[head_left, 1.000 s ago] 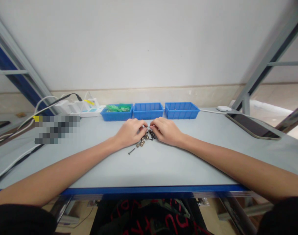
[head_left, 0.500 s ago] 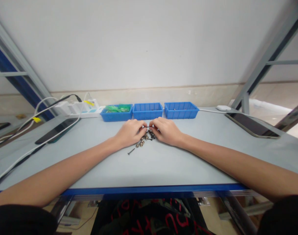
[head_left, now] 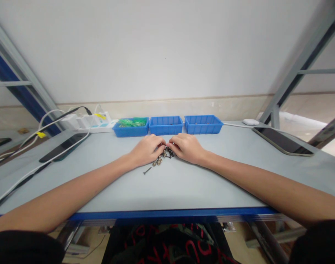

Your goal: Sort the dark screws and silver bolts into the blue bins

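Over a small pile of dark screws and brass-coloured nuts (head_left: 159,161), my left hand (head_left: 146,149) and my right hand (head_left: 188,148) meet at the fingertips. Both are closed in a pinch. Between them is a thin dark screw, now almost wholly hidden by the fingers; it showed a moment ago. Part of the pile lies under and between the hands. One loose screw (head_left: 147,170) lies apart on the table, nearer to me and below my left hand.
Behind the hands stand three blue bins: the left bin (head_left: 131,132) holds green plastic packets, then a middle bin (head_left: 166,129) and a right bin (head_left: 203,128) with a few small pieces. Phones (head_left: 64,146) lie at both sides. Cables and a power strip (head_left: 98,127) occupy the left.
My fingertips have come closer together, and the dark screw that spanned the gap between them is now covered. The pile and the loose screw stay where they were.
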Action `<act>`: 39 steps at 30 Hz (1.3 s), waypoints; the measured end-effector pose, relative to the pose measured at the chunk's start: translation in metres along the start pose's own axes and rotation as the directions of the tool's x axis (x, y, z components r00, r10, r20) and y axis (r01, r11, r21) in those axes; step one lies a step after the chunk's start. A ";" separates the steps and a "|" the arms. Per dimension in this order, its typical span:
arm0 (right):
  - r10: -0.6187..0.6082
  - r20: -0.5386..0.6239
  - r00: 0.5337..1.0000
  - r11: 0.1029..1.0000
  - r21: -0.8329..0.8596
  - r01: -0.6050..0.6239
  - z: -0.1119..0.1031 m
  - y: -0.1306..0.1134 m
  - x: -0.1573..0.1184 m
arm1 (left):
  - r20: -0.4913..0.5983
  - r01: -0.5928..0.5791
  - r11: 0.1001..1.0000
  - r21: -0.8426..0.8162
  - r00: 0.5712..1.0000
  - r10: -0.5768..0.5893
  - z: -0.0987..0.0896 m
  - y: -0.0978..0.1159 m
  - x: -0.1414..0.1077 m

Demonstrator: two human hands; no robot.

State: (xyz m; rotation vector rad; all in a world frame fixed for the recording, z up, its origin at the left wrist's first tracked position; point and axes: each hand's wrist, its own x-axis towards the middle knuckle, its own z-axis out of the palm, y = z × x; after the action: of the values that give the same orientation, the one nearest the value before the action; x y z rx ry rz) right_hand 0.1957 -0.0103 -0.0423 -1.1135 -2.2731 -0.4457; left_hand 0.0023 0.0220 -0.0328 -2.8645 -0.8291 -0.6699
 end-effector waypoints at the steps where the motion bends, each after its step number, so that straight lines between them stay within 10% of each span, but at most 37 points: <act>1: 0.001 -0.008 1.000 1.000 0.004 -0.001 0.000 0.000 0.000 | -0.004 0.004 1.000 0.003 1.000 -0.004 0.000 0.000 0.000; 39: -0.006 -0.020 1.000 1.000 -0.016 0.006 0.001 0.001 -0.001 | -0.014 0.001 1.000 0.000 1.000 -0.001 -0.001 0.001 -0.001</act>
State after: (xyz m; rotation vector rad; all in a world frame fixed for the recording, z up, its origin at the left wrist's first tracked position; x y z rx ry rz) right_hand 0.1964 -0.0099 -0.0436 -1.1058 -2.2604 -0.4765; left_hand 0.0018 0.0204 -0.0322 -2.8557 -0.8291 -0.6893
